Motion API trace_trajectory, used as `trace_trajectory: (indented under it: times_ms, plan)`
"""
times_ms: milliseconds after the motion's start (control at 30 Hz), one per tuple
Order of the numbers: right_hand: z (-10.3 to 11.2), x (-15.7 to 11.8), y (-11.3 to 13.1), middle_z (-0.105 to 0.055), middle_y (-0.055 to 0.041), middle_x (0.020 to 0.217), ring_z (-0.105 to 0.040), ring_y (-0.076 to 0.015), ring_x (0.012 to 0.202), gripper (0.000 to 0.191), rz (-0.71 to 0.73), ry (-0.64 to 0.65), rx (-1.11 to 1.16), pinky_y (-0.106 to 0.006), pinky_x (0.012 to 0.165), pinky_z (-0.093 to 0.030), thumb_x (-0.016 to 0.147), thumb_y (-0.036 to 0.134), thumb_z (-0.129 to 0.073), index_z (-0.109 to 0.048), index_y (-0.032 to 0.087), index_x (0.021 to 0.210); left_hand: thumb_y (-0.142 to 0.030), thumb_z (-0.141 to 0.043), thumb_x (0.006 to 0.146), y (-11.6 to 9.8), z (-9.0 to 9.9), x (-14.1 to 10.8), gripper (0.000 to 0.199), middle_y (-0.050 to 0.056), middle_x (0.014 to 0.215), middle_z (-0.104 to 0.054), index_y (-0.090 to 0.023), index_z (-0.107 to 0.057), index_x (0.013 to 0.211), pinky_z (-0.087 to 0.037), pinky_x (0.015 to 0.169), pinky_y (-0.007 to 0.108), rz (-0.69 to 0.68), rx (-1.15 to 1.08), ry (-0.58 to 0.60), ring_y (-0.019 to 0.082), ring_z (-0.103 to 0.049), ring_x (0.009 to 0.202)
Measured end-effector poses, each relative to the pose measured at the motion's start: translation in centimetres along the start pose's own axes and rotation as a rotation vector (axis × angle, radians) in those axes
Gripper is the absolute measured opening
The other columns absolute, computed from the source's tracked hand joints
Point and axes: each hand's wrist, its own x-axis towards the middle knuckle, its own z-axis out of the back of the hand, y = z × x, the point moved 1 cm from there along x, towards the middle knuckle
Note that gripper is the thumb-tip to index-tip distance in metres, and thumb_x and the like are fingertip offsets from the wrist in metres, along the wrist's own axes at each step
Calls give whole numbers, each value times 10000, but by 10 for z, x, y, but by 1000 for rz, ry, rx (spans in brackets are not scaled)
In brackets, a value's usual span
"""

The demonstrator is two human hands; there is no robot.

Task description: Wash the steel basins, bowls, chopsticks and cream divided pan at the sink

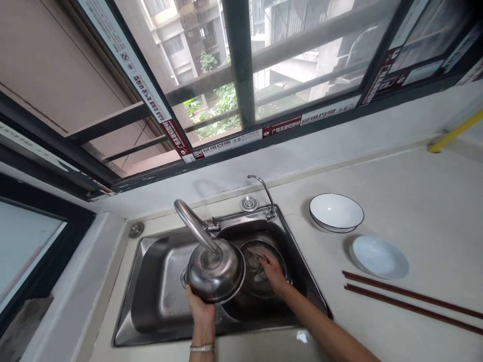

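Observation:
My left hand [199, 304] grips the near rim of a stainless steel bowl [219, 276]. The bowl is tipped over, its rounded underside facing up beneath the end of the curved faucet [196, 226]. My right hand [273, 274] reaches into the right basin, over a round metal vessel [260, 291] with some shiny content. Its fingers are bent together; what they hold is too unclear to name. Both hands are above the double sink [151, 311], whose left basin shows bare wet metal.
On the counter to the right are a white dark-rimmed bowl [335, 211], a pale blue dish [379, 256] and two long brown chopsticks [411, 304]. A thin second tap [266, 193] and a drain strainer [249, 203] stand behind the sink, below the window.

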Motion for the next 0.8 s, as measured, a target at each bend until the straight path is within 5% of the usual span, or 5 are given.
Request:
trace_trajectory:
  times_ms: [167, 300, 500, 667, 800]
  plan:
    - [-10, -66, 55, -674, -110, 1207, -621, -277, 1154, 347, 28, -146, 241, -470, 1021, -505, 974, 410, -413, -615, 246, 1204, -478, -395, 969, 17, -11, -15, 514, 94, 1315, -689, -203, -644, 1324, -450, 1094, 437, 15, -15, 11, 275, -565, 1319]
    - [-35, -103, 68, -571, -137, 1338, -527, -283, 1281, 381, 86, -167, 278, -508, 1115, -419, 1012, 403, -362, -528, 241, 1315, -645, -345, 952, 28, -10, -29, 670, 105, 1396, -636, -207, -588, 1397, -454, 1085, 410, -37, 0, 87, 278, -529, 1356]
    - [-33, -71, 53, -521, -139, 1405, -455, -278, 1357, 469, -9, -240, 293, -494, 1148, -381, 1009, 469, -358, -498, 211, 1374, -722, -383, 904, 26, 9, -44, 703, 112, 1320, -686, -235, -638, 1342, -490, 1053, 421, -82, 138, 198, 282, -527, 1359]
    - [-26, -37, 56, -658, -110, 1159, -606, -254, 1135, 407, 40, -243, 315, -450, 1039, -494, 1002, 491, -366, -634, 241, 1179, -645, -396, 940, 16, 20, -52, 617, 91, 1335, -676, -243, -614, 1354, -443, 1107, 393, -100, 137, 119, 245, -453, 1422]
    - [-14, -15, 70, -700, -86, 1023, -665, -227, 991, 407, 111, -183, 266, -394, 930, -563, 1011, 497, -350, -676, 252, 1030, -553, -385, 972, 13, 25, -53, 525, 107, 1165, -738, -200, -690, 1213, -467, 1086, 393, -127, 138, 155, 249, -551, 1333]
